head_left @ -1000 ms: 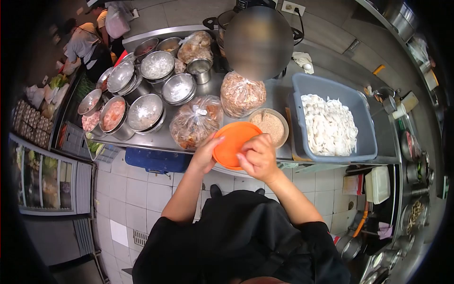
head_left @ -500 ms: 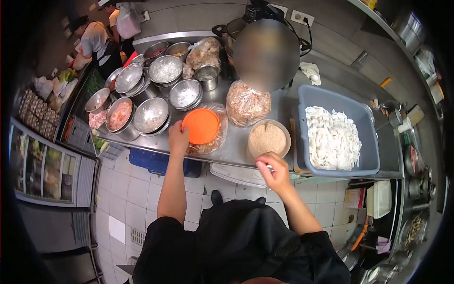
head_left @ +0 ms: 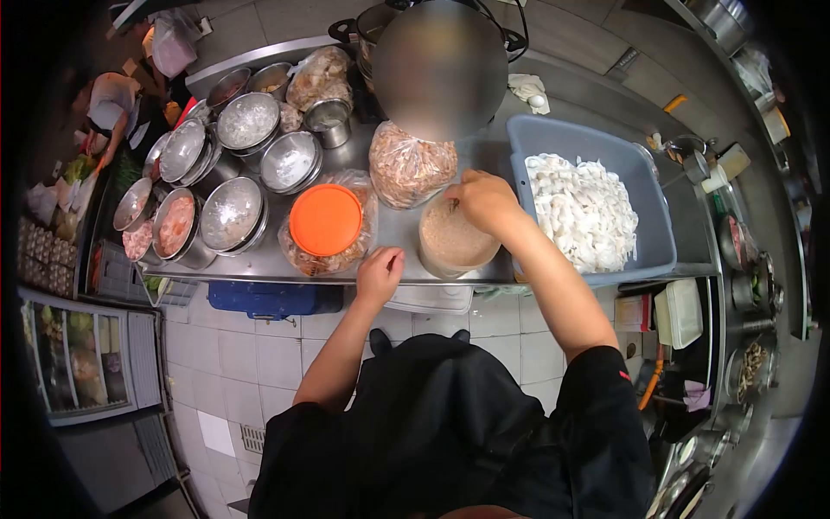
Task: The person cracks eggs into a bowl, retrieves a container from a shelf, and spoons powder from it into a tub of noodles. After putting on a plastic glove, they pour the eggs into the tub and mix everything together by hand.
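My right hand [head_left: 486, 203] reaches over the far rim of a round tub [head_left: 458, 270] filled with beige powder [head_left: 458, 235]. Its fingers are pinched together at a small dark piece by the rim; what this is I cannot make out. My left hand [head_left: 380, 275] hovers at the table's front edge, fingers curled in and nothing seen in them. Just left of it lies an orange round lid [head_left: 326, 220] on a clear plastic bag of brownish food [head_left: 356, 187]. Behind the tub stands another full clear bag [head_left: 413, 164].
On the right sits a grey-blue bin [head_left: 664, 246] with white pieces of food [head_left: 581, 214]. Several metal bowls [head_left: 232, 214] crowd the left. A large pot [head_left: 367, 26] stands at the back beside a blurred round area. Another person [head_left: 112, 108] works at far left.
My left hand has let go of the orange lid and drawn back to the right. My right hand has moved from in front of the tub to over its far rim.
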The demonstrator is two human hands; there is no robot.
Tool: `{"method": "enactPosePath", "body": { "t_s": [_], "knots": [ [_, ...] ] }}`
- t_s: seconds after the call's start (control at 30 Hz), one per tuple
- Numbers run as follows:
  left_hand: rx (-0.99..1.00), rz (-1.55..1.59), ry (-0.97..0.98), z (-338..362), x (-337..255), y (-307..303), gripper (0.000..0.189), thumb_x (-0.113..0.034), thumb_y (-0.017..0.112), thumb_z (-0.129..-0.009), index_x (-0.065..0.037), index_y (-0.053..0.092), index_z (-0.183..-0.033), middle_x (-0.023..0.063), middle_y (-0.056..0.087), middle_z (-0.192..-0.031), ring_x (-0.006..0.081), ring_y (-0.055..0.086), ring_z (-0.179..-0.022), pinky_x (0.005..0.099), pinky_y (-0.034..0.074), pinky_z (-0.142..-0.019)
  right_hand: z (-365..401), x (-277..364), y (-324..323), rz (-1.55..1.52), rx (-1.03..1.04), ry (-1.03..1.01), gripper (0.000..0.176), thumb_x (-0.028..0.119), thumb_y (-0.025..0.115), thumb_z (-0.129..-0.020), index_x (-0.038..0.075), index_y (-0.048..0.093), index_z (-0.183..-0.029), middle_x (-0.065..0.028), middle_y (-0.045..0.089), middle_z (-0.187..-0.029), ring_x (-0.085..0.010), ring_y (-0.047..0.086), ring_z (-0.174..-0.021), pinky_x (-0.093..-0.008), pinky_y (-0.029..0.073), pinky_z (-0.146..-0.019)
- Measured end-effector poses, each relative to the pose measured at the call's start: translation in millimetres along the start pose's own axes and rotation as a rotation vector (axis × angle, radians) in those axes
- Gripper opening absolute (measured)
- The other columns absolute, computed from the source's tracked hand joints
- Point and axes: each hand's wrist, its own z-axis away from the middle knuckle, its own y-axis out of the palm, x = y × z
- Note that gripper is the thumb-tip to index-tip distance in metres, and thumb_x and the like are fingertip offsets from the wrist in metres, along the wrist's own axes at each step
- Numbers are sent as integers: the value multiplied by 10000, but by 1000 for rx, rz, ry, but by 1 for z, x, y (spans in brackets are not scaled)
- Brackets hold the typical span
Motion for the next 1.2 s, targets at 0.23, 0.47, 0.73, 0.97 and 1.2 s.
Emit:
{"method": "enactPosePath", "body": {
  "t_s": [0.23,0.47,0.73,0.97,1.2],
  "knots": [
    [25,-74,14,5,9,6,119,-182,631,-892,-76,672,-928,102,688,-878,325,662,-787,425,524,-684,-9,-9,-4,235,61,-192,154,194,636,-839,190,764,-925,-91,647,-1058,-278,648,-977,-407,527,-819],
    [4,-86,-8,7,7,6,117,-181,634,-891,-75,672,-921,106,688,-865,329,660,-758,434,524,-676,7,0,-46,230,226,-344,116,159,635,-856,81,709,-899,-110,671,-916,-317,651,-930,-433,518,-797],
    [-14,-87,38,6,9,8,104,-167,637,-892,-71,674,-907,113,674,-837,326,658,-734,402,515,-647,13,-10,-6,-138,330,-200,117,162,700,-827,71,699,-902,-138,694,-924,-347,658,-917,-438,510,-802],
    [-7,-93,15,7,8,10,103,-162,640,-887,-65,673,-903,108,674,-837,322,658,-732,398,514,-645,2,-18,-37,-140,323,-179,99,170,721,-783,106,740,-857,-108,714,-808,-330,682,-830,-435,521,-746],
    [10,-115,29,5,10,15,117,-177,631,-906,-70,678,-917,102,672,-815,304,665,-730,398,511,-648,7,-17,-9,-301,415,-148,100,151,717,-775,116,735,-866,-95,724,-835,-307,680,-801,-398,520,-734]
  ]
}}
